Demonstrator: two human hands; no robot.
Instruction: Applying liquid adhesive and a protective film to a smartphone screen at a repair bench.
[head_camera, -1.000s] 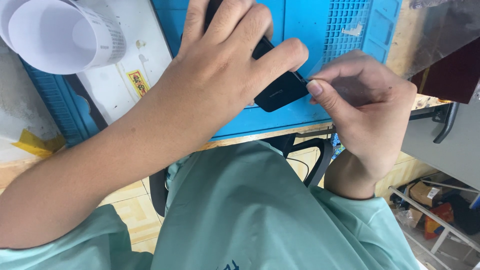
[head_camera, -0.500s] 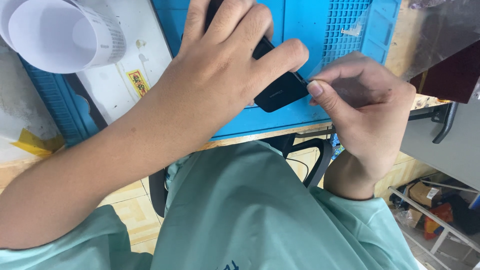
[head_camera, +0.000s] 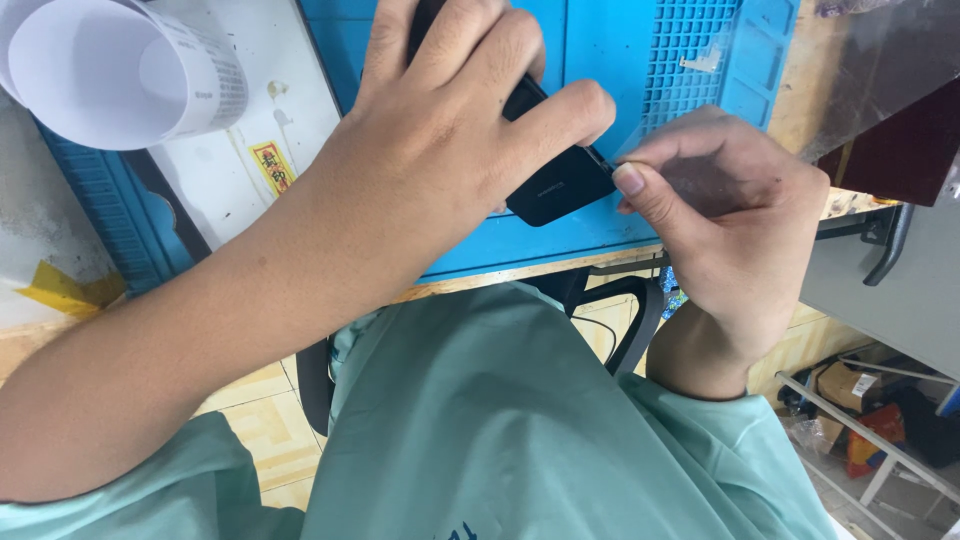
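My left hand (head_camera: 450, 130) reaches in from the lower left and lies over a black flat device (head_camera: 560, 185), with the fingers and thumb clamped around it on the blue work mat (head_camera: 640, 60). Most of the device is hidden under this hand; only its near corner shows. My right hand (head_camera: 730, 220) sits just right of that corner. Its thumb and forefinger are pinched together on a small thin piece (head_camera: 603, 157) at the device's edge; I cannot tell what the piece is.
A curled roll of white paper (head_camera: 110, 70) lies at the top left beside a white panel with a yellow sticker (head_camera: 272, 165). A dark reddish sheet (head_camera: 900, 130) leans at the top right. The wooden table edge (head_camera: 520, 272), a black chair frame (head_camera: 630, 320) and floor clutter (head_camera: 870, 420) are below.
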